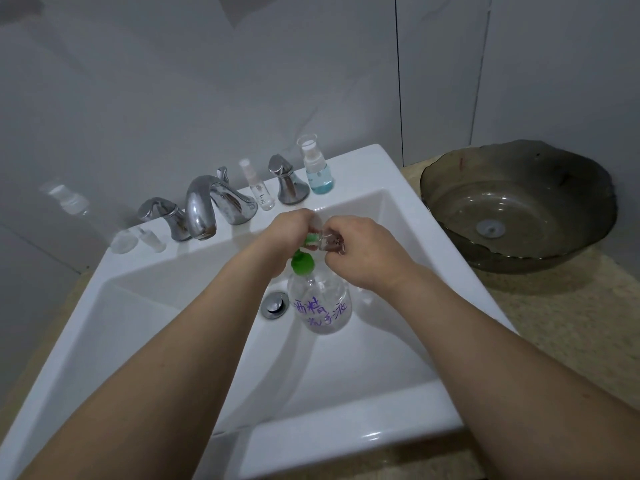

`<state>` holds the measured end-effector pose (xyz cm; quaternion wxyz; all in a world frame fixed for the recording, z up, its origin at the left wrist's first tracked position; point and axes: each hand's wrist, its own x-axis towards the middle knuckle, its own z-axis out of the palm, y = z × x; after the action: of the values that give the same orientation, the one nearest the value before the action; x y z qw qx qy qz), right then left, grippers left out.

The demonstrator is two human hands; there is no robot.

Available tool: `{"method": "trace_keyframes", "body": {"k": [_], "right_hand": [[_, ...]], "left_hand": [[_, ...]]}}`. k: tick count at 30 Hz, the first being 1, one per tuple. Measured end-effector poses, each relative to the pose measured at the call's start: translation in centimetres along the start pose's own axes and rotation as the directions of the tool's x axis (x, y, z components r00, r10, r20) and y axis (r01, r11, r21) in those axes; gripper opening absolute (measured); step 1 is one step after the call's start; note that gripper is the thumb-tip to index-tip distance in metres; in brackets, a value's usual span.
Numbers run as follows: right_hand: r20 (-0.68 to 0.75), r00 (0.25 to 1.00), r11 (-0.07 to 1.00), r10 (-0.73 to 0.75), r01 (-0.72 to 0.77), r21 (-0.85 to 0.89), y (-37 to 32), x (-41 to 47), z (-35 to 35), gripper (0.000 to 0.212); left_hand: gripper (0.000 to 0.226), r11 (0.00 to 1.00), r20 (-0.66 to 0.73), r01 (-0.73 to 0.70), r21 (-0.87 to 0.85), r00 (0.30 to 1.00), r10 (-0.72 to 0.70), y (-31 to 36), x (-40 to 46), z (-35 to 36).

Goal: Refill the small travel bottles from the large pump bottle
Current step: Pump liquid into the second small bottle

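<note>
A large clear pump bottle point(322, 306) with purple writing and a green pump collar point(302, 263) stands in the white sink point(145, 306), beside the drain. My left hand point(287, 233) is closed over the green pump head. My right hand point(360, 251) holds a small clear travel bottle point(329, 239) with a metal clip right at the pump's nozzle. A slim clear spray bottle point(259, 188) and a spray bottle with blue liquid point(317, 168) stand on the sink's back ledge.
A chrome faucet point(207, 209) with two handles point(162, 216) point(287, 181) runs along the back ledge. Small clear caps point(138, 239) lie at its left end. A dark glass basin point(519, 206) sits on the beige counter to the right. Grey tiled wall behind.
</note>
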<state>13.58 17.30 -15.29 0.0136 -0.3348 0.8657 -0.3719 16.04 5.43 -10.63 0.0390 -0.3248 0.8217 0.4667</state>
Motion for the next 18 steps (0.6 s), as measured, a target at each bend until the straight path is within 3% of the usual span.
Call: {"method": "trace_keyframes", "body": {"k": [10,14,18], "right_hand": [[0.079,0.996,0.998,0.048,-0.045,-0.039,0.2,-0.1,0.3,0.014],[0.041,0.999,1.000,0.021,-0.020,-0.009,0.0,-0.2,0.0,0.014],[-0.042,0.998,0.998,-0.043,0.045,0.037,-0.2,-0.2,-0.2,0.021]], "left_hand": [[0.031,0.998,0.022,0.045,-0.046,0.999,-0.044,-0.9,0.2,0.5],[0.037,0.981,0.075,0.062,-0.186,0.996,-0.049,-1.4,1.0,0.4],[0.040,0.941,0.013,-0.009,-0.338,1.000,0.014,-1.3,1.9,-0.1]]}}
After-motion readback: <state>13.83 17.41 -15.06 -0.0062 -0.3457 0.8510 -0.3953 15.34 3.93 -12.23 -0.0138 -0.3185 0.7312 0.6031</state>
